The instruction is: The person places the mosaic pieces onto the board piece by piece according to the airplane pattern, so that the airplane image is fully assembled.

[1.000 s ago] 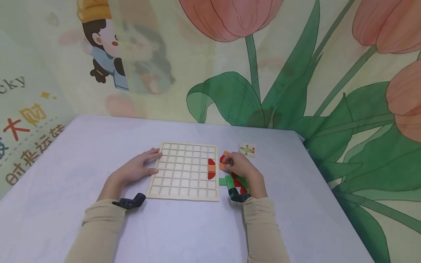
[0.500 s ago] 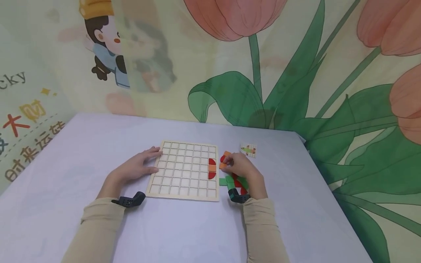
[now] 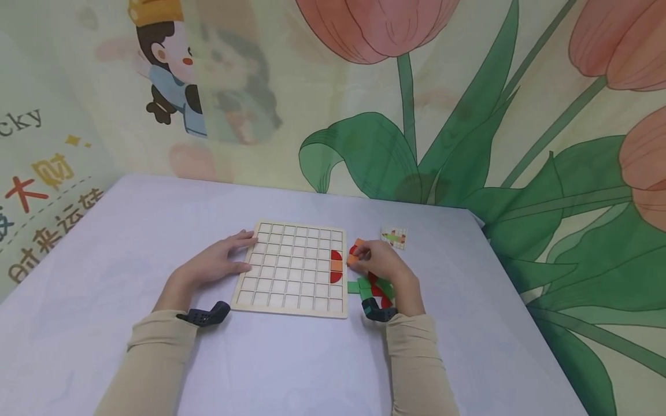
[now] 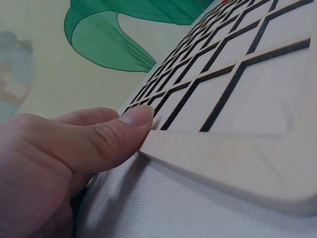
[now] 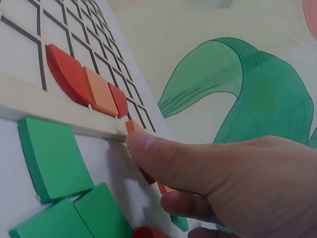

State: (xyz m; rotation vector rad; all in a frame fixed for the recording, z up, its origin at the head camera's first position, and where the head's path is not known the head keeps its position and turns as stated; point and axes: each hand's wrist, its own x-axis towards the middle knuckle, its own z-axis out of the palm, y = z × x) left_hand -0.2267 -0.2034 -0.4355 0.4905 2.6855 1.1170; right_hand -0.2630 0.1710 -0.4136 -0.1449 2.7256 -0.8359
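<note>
A pale wooden grid board lies flat, with a red quarter-round tile, an orange square tile and another red tile set in its right-hand column. My left hand rests against the board's left edge, thumb and fingers spread; in the left wrist view its thumb touches the rim. Just off the right edge, my right hand pinches a loose orange tile at the fingertips. The right wrist view shows the thumb covering most of that tile.
Green tiles and red tiles lie loose beside the board, partly under my right hand and wrist. A small pattern card lies farther back on the white-covered table. A printed wall cloth with tulips rises behind.
The head view has shifted slightly. The orange tile at my right fingertips has moved a little away from me. My left hand keeps its place on the board's edge.
</note>
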